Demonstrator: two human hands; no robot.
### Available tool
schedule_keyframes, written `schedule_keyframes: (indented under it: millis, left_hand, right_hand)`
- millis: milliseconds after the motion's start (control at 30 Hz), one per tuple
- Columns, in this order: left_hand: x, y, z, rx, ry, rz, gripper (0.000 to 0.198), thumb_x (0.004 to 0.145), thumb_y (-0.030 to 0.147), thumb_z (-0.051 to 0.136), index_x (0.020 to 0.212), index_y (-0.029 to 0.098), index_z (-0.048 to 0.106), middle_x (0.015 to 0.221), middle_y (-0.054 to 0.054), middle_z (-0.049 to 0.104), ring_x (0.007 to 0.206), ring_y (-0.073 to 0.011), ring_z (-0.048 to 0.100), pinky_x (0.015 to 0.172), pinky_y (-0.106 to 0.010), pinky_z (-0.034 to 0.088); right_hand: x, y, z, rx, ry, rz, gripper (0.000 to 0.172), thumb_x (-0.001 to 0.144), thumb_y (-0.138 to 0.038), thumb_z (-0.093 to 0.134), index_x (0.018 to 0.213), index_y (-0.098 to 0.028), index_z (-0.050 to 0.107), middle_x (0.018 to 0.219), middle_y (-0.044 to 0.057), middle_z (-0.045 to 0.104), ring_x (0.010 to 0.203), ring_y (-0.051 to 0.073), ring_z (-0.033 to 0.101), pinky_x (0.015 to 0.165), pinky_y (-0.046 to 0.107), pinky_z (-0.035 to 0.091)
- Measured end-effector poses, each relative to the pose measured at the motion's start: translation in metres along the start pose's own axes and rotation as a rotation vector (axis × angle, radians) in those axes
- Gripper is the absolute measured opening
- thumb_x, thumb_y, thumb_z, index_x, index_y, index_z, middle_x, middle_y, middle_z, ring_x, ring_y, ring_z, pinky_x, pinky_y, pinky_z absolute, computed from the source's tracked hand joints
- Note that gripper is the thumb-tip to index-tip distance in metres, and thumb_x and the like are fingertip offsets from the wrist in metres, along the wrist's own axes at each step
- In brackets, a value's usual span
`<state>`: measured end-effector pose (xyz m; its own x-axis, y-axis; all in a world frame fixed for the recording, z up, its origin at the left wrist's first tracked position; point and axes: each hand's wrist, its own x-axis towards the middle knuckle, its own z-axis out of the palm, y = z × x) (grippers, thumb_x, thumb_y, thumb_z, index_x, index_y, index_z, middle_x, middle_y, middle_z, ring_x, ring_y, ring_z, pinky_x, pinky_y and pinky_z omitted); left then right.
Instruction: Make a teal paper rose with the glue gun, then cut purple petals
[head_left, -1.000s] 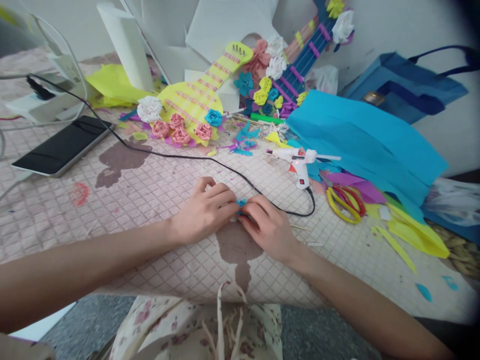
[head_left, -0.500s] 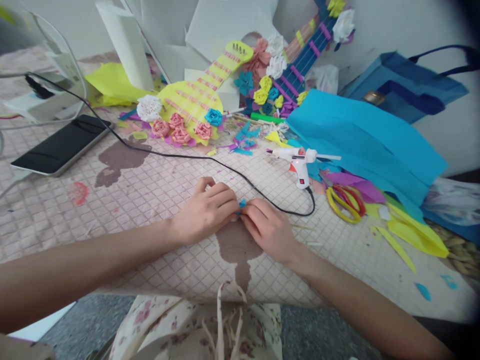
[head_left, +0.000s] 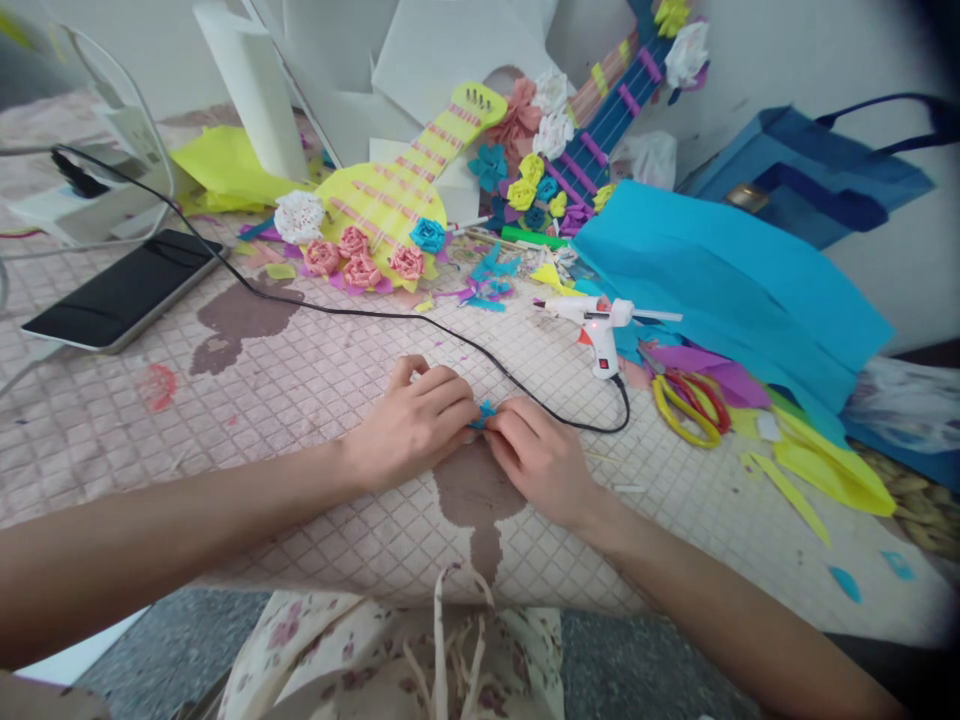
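A small blue paper flower (head_left: 485,412) is pinched between my two hands, low over the quilted table cover (head_left: 315,400). My left hand (head_left: 424,420) holds it from the left with closed fingers, the index finger bent up. From the right, my right hand (head_left: 540,455) grips its edge with thumb and fingertips. The fingers hide part of the flower. Beyond the right hand lies a white glue gun (head_left: 600,325), its small light glowing red. Scissors with yellow and red handles (head_left: 686,408) rest further right.
A black cord (head_left: 360,311) runs across the table from a power strip (head_left: 67,205) to the glue gun. A phone (head_left: 124,290) lies at left. Behind stand a yellow paper guitar (head_left: 390,190) and a blue one (head_left: 592,150). Blue paper (head_left: 727,290) and scraps spread at right.
A little more of the blue flower shows between my fingertips, and my right fingers have shifted slightly to the right. The other things stay in place.
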<state>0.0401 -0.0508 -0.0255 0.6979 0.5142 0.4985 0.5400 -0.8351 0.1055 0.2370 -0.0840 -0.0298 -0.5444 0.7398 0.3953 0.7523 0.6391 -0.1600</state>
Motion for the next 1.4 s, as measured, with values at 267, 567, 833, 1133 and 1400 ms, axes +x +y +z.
schedule_keyframes:
  millis: [267, 567, 833, 1133, 1400]
  left_hand:
    - [0.000, -0.001, 0.002, 0.010, 0.024, 0.032, 0.016, 0.094, 0.020, 0.045, 0.083, 0.017, 0.056, 0.079, -0.003, 0.061, 0.080, -0.0180, 0.051, 0.080, -0.039, 0.033]
    - [-0.001, -0.003, 0.002, 0.003, 0.027, 0.018, 0.009, 0.092, 0.019, 0.050, 0.085, 0.018, 0.057, 0.082, -0.002, 0.062, 0.081, -0.0179, 0.053, 0.081, -0.039, 0.032]
    - [-0.001, -0.003, 0.004, -0.010, 0.018, 0.027, 0.010, 0.091, 0.018, 0.050, 0.085, 0.018, 0.059, 0.082, -0.002, 0.062, 0.081, -0.0181, 0.053, 0.080, -0.039, 0.032]
    - [0.001, -0.002, 0.004, -0.032, 0.012, 0.020, 0.011, 0.091, 0.017, 0.049, 0.088, 0.019, 0.059, 0.085, -0.002, 0.063, 0.083, -0.0175, 0.054, 0.081, -0.038, 0.031]
    - [0.002, -0.002, 0.004, -0.025, -0.004, 0.029, 0.010, 0.092, 0.020, 0.049, 0.087, 0.019, 0.058, 0.084, -0.002, 0.063, 0.082, -0.0174, 0.054, 0.082, -0.039, 0.031]
  right_hand:
    - [0.001, 0.001, -0.002, 0.086, -0.066, 0.046, 0.009, 0.092, -0.020, 0.047, 0.091, -0.017, 0.056, 0.092, 0.007, 0.059, 0.086, 0.019, 0.057, 0.071, 0.030, 0.048]
    - [-0.003, 0.020, -0.025, 0.342, -0.208, 0.171, 0.009, 0.086, -0.011, 0.053, 0.085, -0.020, 0.050, 0.086, 0.001, 0.054, 0.079, 0.014, 0.055, 0.068, 0.025, 0.045]
    - [-0.002, 0.020, -0.026, 0.371, -0.231, 0.138, 0.010, 0.088, -0.011, 0.050, 0.084, -0.020, 0.052, 0.086, 0.001, 0.055, 0.079, 0.013, 0.055, 0.068, 0.025, 0.043]
    - [-0.006, 0.031, -0.039, 0.220, -0.318, 0.098, 0.010, 0.086, -0.012, 0.049, 0.084, -0.020, 0.053, 0.084, 0.000, 0.058, 0.075, 0.013, 0.056, 0.063, 0.025, 0.041]
    - [-0.005, 0.027, -0.037, 0.236, -0.355, 0.113, 0.008, 0.088, -0.014, 0.049, 0.084, -0.020, 0.053, 0.084, 0.000, 0.057, 0.076, 0.013, 0.055, 0.066, 0.024, 0.041]
